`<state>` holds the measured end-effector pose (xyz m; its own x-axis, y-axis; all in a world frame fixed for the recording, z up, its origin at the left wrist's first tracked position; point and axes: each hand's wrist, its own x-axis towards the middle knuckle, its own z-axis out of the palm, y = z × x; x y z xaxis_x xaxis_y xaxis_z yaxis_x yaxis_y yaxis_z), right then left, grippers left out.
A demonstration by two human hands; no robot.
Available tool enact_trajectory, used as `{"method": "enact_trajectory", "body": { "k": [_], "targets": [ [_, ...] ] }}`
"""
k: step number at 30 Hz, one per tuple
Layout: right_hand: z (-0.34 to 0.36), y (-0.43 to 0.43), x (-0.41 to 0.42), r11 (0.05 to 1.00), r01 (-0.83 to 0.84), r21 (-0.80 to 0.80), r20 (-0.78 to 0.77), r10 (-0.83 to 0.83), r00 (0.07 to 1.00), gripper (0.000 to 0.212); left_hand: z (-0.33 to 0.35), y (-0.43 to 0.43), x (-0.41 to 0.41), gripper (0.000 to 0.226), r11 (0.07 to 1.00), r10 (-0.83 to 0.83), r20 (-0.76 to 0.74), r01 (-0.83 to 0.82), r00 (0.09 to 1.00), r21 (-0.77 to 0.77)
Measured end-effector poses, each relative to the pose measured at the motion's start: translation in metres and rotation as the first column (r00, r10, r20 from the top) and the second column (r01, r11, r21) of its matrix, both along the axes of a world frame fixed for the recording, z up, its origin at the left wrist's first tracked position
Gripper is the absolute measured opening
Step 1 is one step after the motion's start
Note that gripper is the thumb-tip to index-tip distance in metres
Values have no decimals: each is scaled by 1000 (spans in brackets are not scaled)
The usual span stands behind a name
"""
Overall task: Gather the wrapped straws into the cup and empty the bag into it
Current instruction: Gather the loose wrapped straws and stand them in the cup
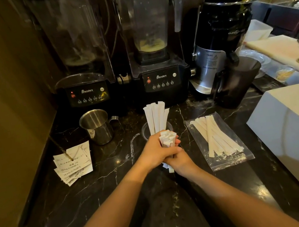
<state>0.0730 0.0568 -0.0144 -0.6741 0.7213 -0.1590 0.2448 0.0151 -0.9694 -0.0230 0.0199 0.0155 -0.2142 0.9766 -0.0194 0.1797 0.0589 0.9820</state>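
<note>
On a black marble desk [97, 188], centre frame, both hands' grips clasp a bundle of white paper-wrapped straws [167, 139]: left hand [156, 151], right hand [180, 160]. Just behind them stands the clear plastic cup [145, 131]; the clear plastic bag [219, 140] lies right. A loose clasp could scatter straws.

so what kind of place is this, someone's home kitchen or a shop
Most likely a drinks shop or café counter, not a home: two commercial blenders in sound covers, a bulk bag of wrapped straws, and a stack of printed order slips on a spike.

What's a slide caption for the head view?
Both hands bunch wrapped straws over the cup; bag still holds more.
</note>
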Motion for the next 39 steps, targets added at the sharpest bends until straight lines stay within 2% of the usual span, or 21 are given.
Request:
{"method": "enact_trajectory", "body": {
  "k": [6,10,16,21,34,39],
  "targets": [
    [4,2,-2,998,-47,51,33,45,998,39,12,0,-9,21,997,-50,-47,47,998,-57],
    [25,8,-6,988,-68,140,58,60,996,27,41,4,-18,10,996,-89,-132,87,987,-22],
    [81,24,-14,967,-77,242,-52,92,994,22,97,15,-36,31,989,-107,-200,124,974,76],
    [107,43,-30,970,-43,239,-101,69,992,23,124,28,-43,31,985,-27,-205,62,978,164],
    [70,63,-39,987,-97,129,23,95,995,30,77,45,-56,27,993,98,-250,-79,963,82],
    [65,69,-39,981,-69,179,6,69,998,39,59,48,-61,39,990,137,-264,-119,955,81]
  ]
}}
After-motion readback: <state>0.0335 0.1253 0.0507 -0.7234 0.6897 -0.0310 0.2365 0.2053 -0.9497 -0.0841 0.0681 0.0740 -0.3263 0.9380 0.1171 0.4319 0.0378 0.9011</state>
